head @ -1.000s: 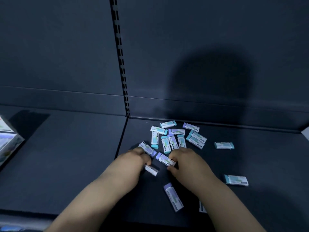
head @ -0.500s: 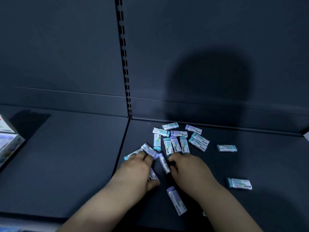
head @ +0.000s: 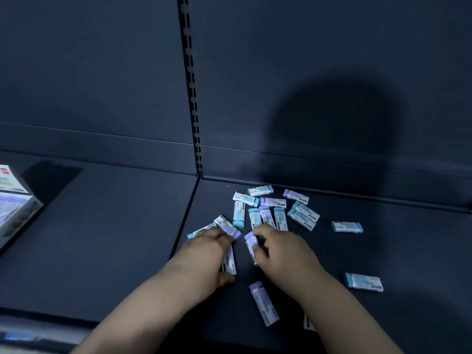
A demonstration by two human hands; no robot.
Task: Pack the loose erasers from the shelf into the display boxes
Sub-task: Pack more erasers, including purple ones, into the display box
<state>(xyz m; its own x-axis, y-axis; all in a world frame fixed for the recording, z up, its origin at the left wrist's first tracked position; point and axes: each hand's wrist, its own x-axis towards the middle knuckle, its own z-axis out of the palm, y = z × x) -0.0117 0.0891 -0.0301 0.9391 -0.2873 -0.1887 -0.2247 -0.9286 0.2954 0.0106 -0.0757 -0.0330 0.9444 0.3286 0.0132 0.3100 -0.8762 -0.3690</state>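
both hands are down on the dark shelf (head: 115,238), close side by side but not touching. the left hand (head: 205,254) lies curled over a couple of erasers, one white eraser (head: 230,263) showing between its thumb and fingers. the right hand (head: 283,249) pinches a purple-tipped eraser (head: 251,245) whose long axis runs away from the person. the main pile (head: 268,210) lies just beyond the fingertips, nearer the right hand, most pieces pointing front to back. the display box (head: 15,205) sits well off to the left, so i judge the left hand better placed to carry a load across.
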